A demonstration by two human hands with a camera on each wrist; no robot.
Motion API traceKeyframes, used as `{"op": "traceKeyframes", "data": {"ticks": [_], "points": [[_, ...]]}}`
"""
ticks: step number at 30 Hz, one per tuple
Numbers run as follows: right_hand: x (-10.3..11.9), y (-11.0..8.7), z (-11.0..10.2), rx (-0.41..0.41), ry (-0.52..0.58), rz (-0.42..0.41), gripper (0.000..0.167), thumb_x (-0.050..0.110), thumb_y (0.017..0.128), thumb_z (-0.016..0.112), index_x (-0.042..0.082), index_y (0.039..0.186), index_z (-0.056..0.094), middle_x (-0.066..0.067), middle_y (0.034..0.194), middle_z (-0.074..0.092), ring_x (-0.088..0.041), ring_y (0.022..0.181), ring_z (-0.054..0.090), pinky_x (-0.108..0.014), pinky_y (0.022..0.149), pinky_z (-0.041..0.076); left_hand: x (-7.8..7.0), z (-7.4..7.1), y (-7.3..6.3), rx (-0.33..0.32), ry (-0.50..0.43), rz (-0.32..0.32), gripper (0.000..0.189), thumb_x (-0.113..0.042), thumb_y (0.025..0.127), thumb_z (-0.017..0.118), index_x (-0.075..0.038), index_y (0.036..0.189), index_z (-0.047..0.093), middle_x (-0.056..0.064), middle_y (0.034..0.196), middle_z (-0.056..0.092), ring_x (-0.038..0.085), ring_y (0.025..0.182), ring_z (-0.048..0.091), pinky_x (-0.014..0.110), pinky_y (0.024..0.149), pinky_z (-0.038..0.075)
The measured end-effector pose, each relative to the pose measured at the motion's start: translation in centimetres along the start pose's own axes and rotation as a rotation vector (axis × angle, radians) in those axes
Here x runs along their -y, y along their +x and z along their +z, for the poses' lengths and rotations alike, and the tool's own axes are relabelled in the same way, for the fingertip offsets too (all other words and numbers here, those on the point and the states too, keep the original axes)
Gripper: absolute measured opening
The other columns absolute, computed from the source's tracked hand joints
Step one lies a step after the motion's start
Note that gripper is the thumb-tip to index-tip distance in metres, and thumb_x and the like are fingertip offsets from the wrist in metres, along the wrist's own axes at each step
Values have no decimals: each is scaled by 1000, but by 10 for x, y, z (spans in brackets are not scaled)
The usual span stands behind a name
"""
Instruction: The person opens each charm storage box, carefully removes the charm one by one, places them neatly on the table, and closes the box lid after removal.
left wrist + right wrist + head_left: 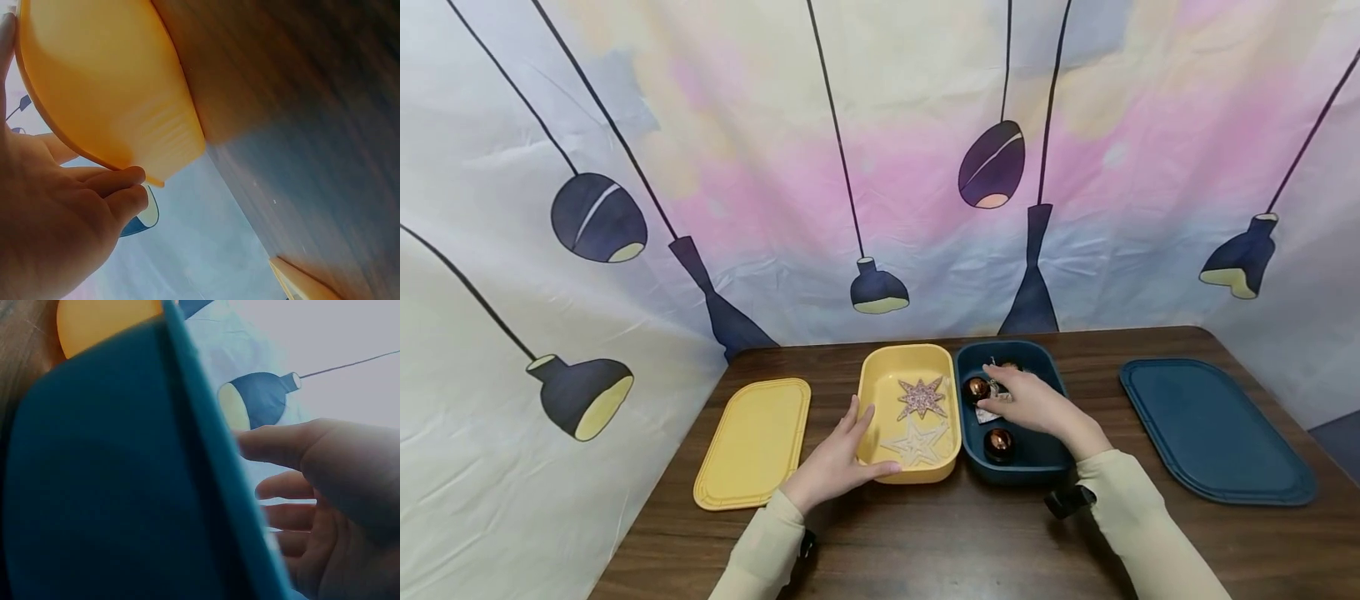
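In the head view my left hand (835, 462) rests on the near left corner of a yellow box (868, 375), fingers spread along its rim and thumb on the near edge. Two star ornaments lie inside, a glittery pink star (921, 398) and a clear star (916, 442). My right hand (1037, 404) reaches into a dark blue box (1030, 473), thumb and forefinger apart over the things there. Around those fingertips are a shiny brown bauble (976, 389) and a silvery piece (988, 415). Nearer the front lies another brown bauble (999, 445). My right hand partly hides the contents.
On the brown wooden table (917, 542), the two boxes stand side by side. A yellow lid (754, 442) lies flat on the left, and a dark blue lid (1221, 429) on the right. Behind the table hangs a cloth (925, 208) printed with lamps.
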State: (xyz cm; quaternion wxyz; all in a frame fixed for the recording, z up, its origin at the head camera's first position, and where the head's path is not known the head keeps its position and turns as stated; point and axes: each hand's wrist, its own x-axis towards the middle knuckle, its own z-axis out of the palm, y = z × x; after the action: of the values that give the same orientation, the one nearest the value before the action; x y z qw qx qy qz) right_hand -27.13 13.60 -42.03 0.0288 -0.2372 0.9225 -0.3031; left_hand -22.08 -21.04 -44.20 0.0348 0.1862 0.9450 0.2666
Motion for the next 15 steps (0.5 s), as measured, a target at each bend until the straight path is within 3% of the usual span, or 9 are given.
{"op": "traceKeyframes", "data": {"ticks": [4, 11, 15], "points": [[2, 6, 2, 17, -4, -7, 69, 35, 102, 62, -5, 153, 38, -27, 154, 38, -43, 133, 48, -58, 106, 40, -2, 0, 1, 1, -13, 8, 110, -65, 81, 74, -6, 160, 27, 21, 166, 5, 43, 145, 29, 51, 108, 41], [3, 21, 3, 82, -65, -2, 65, 30, 102, 62, -8, 150, 40, -31, 152, 39, -45, 139, 40, -58, 108, 38, -6, 1, 1, 5, -16, -2, 110, -66, 81, 74, -8, 160, 25, 20, 166, 3, 43, 146, 28, 52, 109, 40], [0, 28, 8, 133, -107, 3, 62, 24, 101, 64, -10, 149, 41, -31, 151, 41, -44, 136, 44, -56, 107, 39, -5, 2, -1, 12, -16, -10, 110, -68, 81, 72, -8, 160, 25, 22, 166, 4, 43, 146, 27, 52, 109, 39]]}}
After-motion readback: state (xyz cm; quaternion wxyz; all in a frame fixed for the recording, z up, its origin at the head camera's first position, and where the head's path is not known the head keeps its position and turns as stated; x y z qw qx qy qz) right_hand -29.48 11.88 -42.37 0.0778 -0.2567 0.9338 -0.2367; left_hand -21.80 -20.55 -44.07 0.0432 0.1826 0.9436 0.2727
